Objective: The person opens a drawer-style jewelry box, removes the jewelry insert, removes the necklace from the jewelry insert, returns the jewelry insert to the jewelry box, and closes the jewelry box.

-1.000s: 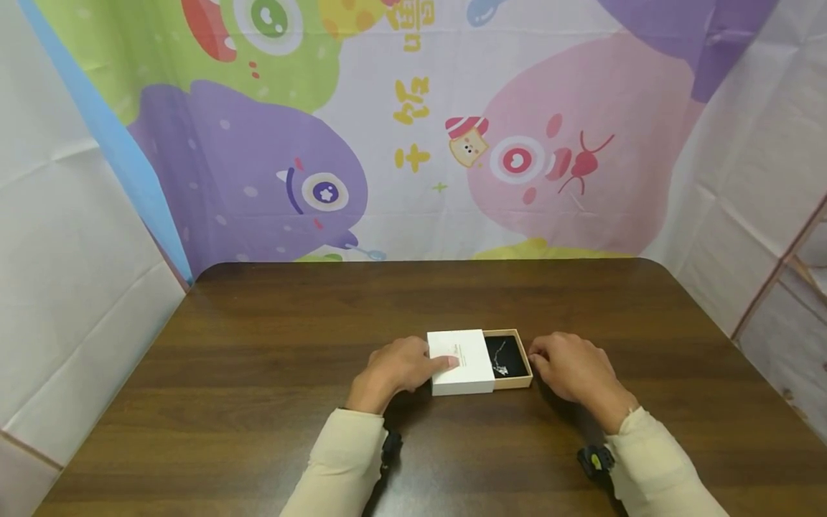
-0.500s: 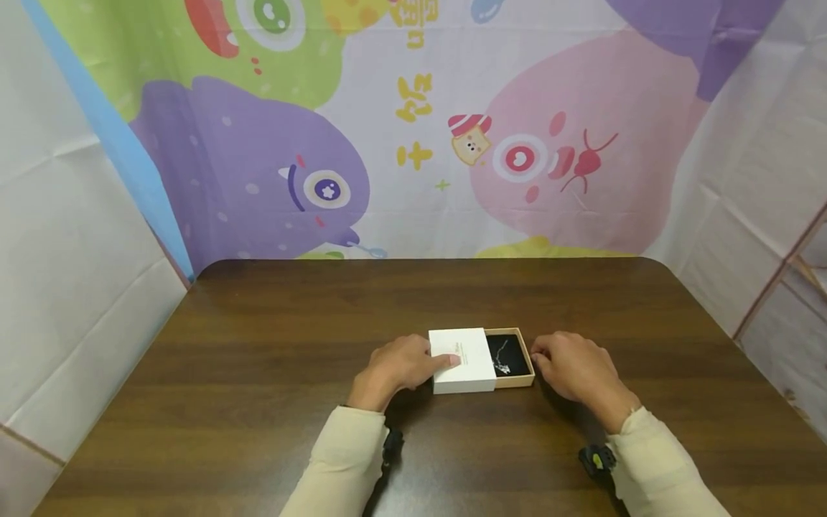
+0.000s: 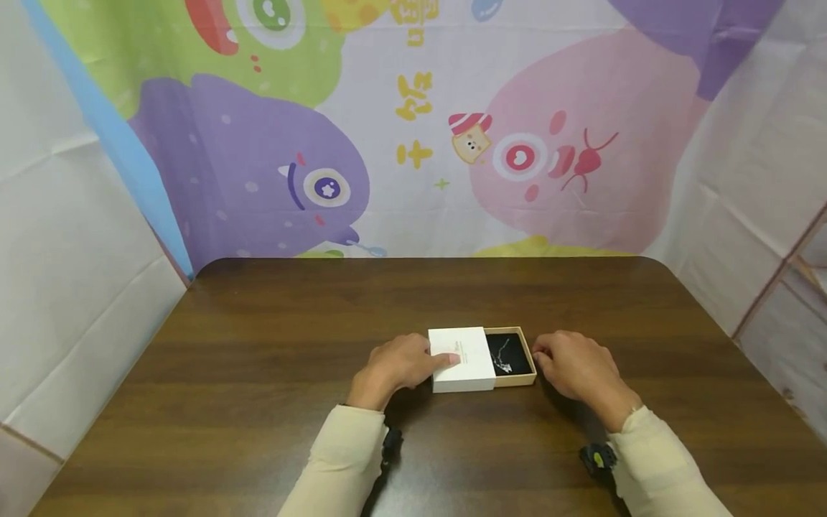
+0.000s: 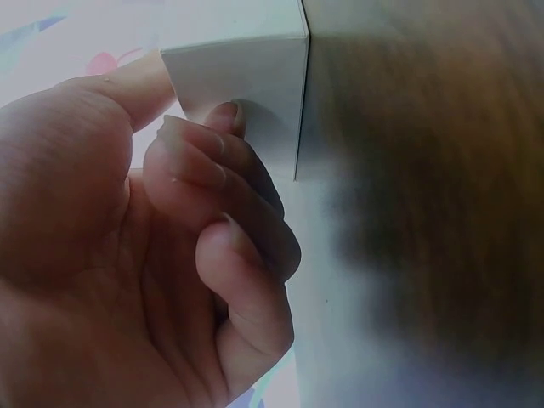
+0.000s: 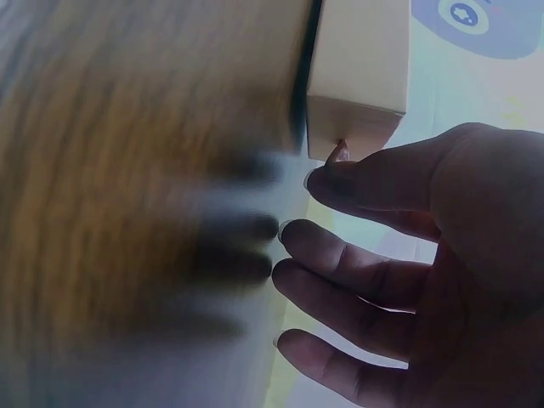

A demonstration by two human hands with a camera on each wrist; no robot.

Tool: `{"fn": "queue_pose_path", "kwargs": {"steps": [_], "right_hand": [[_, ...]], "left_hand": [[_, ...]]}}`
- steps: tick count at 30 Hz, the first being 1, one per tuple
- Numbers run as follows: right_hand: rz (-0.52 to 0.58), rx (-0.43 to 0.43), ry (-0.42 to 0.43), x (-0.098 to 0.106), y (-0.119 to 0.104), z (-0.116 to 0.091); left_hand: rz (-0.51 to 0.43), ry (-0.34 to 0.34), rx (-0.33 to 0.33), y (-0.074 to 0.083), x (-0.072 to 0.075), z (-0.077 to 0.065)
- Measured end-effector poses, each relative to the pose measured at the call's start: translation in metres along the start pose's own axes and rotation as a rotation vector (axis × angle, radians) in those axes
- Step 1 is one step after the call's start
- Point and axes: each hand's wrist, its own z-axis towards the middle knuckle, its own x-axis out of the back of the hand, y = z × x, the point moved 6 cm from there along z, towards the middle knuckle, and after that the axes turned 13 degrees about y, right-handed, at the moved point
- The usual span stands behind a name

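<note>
A white box sleeve (image 3: 461, 373) lies on the table with its inner tray (image 3: 515, 382) pulled partway out on the right. Inside the tray, a silver chain with a small sparkling ornament (image 3: 502, 365) rests on black padding. My left hand (image 3: 399, 362) holds the sleeve, thumb on top and a fingertip against its left end, other fingers curled below in the left wrist view. At the tray's right end, my right hand (image 3: 578, 365) pinches a small tab (image 5: 342, 151) between thumb and forefinger. The remaining right fingers are loosely bent.
The brown wooden table (image 3: 291, 309) extends around the box on all sides. Behind it hangs a cloth printed with cartoon monsters (image 3: 420, 215), with pale panels at left and right. A dark camera (image 3: 597, 459) sits on the right wrist.
The tray has slid very slightly farther right out of the sleeve, along with my right hand. My left hand keeps its hold on the sleeve.
</note>
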Motion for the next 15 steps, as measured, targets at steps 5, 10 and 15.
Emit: {"fn": "queue_pose_path", "kwargs": {"steps": [5, 10, 15], "right_hand": [[0.007, 0.0, 0.009, 0.0, 0.0015, -0.0001], [0.008, -0.01, 0.006, 0.0, 0.0034, -0.0009], [0.008, -0.014, 0.011, 0.0002, 0.0047, -0.0013]], "left_hand": [[0.003, 0.0, 0.002, 0.0008, 0.0003, 0.001], [0.001, -0.002, 0.005, 0.0021, 0.0006, 0.0001], [0.007, 0.002, 0.011, 0.0013, 0.0002, 0.0001]]}}
